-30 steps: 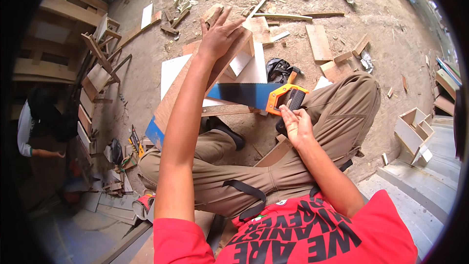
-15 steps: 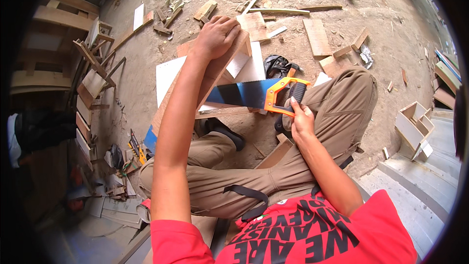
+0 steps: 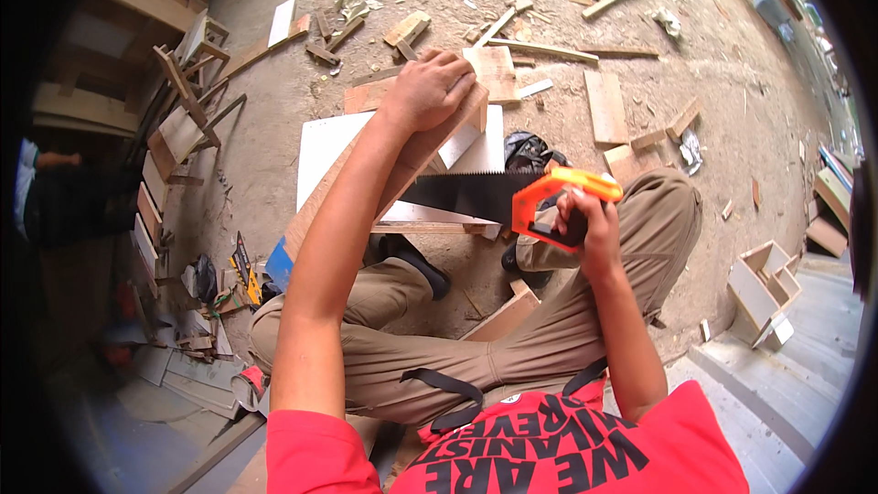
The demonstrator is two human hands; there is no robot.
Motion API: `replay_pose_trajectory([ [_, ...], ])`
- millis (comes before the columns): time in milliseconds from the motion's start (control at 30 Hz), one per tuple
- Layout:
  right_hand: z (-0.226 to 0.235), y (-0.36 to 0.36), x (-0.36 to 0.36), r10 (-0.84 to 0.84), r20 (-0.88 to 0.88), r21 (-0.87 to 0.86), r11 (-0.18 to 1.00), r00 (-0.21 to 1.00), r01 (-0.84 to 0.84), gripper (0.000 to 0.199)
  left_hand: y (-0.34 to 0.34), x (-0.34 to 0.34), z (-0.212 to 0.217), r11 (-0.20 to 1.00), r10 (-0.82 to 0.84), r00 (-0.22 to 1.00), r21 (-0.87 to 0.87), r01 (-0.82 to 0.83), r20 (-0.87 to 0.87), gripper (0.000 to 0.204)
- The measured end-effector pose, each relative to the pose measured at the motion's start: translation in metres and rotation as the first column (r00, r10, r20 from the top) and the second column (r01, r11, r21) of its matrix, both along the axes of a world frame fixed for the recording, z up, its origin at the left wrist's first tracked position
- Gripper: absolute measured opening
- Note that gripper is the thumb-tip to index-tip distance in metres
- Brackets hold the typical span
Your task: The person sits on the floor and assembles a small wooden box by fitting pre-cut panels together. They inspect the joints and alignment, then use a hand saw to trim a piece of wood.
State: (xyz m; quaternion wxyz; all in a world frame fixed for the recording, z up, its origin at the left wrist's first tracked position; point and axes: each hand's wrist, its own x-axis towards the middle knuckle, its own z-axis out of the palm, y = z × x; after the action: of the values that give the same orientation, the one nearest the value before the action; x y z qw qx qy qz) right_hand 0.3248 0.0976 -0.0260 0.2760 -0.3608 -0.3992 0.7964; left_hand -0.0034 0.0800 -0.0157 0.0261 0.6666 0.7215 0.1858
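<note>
My right hand (image 3: 590, 230) is closed round the orange and black handle of a handsaw (image 3: 471, 196), above my bent right leg. The saw's dark blade points left, its toothed edge upward. Its far end meets the side of a long wooden board (image 3: 416, 157), and the tip is hidden there. My left hand (image 3: 430, 91) grips the upper end of this board, fingers bent over its edge. The board slants down to the left under my left forearm, with a blue patch at its lower end. Behind it lies a white panel (image 3: 327, 151).
My crossed legs frame the work, with a loose wood piece (image 3: 503, 314) between them. Wood offcuts (image 3: 602, 105) litter the dirt floor ahead. A second saw (image 3: 242, 267) lies at left, near stacked wooden frames (image 3: 178, 137). A small compartmented box (image 3: 766, 291) stands at right.
My right hand has shifted its hold to a fist round the saw handle. The saw has turned, so its blade looks narrower and darker. My left hand keeps its grip as the view shifts slightly.
</note>
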Motion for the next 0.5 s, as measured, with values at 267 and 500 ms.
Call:
replay_pose_trajectory([
  [267, -0.006, -0.066, 0.022, 0.121, -0.052, 0.242, 0.965, 0.991, -0.105, 0.019, -0.002, -0.002, 0.002, 1.000, 0.023, 1.000, 0.000, -0.023, 0.007, 0.034],
  [500, -0.025, -0.069, 0.020, 0.048, -0.114, 0.438, 0.899, 0.992, 0.007, 0.049, 0.000, -0.001, -0.001, 0.999, 0.027, 1.000, -0.046, -0.027, 0.001, 0.036],
])
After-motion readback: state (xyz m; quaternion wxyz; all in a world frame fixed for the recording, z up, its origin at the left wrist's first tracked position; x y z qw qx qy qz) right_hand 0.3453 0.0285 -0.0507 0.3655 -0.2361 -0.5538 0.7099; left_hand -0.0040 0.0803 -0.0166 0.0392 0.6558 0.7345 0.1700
